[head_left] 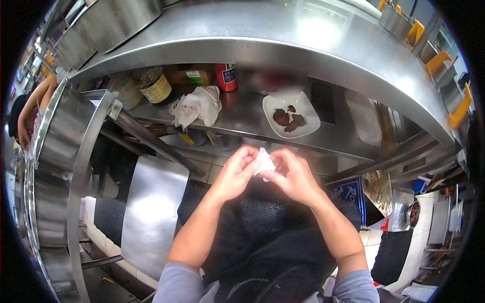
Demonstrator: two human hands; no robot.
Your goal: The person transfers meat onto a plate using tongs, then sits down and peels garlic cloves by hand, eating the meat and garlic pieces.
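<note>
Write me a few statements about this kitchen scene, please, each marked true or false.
1. The left hand and right hand both hold a small white item. True.
2. The red bottle lies on its side. False: the red bottle stands upright.
3. The white dish holds dark brown pieces. True.
4. The white cloth hangs over the left wrist. False: the white cloth lies crumpled on the metal shelf.
5. A jar with a yellow label stands left of the red bottle. True.
</note>
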